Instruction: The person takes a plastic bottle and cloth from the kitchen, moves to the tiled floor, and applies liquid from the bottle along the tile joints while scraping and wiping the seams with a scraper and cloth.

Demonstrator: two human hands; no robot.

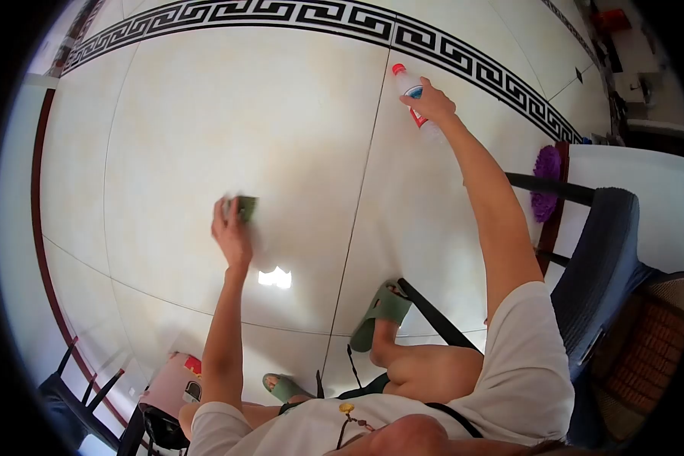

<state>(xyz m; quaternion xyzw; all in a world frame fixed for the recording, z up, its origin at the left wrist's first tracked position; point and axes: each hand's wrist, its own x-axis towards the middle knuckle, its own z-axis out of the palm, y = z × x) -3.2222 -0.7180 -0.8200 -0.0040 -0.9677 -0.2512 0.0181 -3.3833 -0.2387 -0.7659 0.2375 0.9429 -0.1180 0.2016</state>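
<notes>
My right hand (432, 102) is wrapped round a plastic bottle (404, 80) with a red cap and a blue, white and red label. The bottle is tilted, its cap toward the far left, held out to the upper right over the pale tiles. Lower and to the left, my left hand (230, 228) has its fingers bent round a small dark green square piece (247, 207). Motion blurs that piece and the fingertips, so its exact kind is unclear.
Glossy tiled floor (205, 114) spreads ahead, crossed by a black-and-white patterned border (334, 15). A dark blue chair (596, 281) stands at the right, near a fluffy purple item (546, 182). A pink container (171, 384) is at the lower left. My green slippers (387, 308) are below.
</notes>
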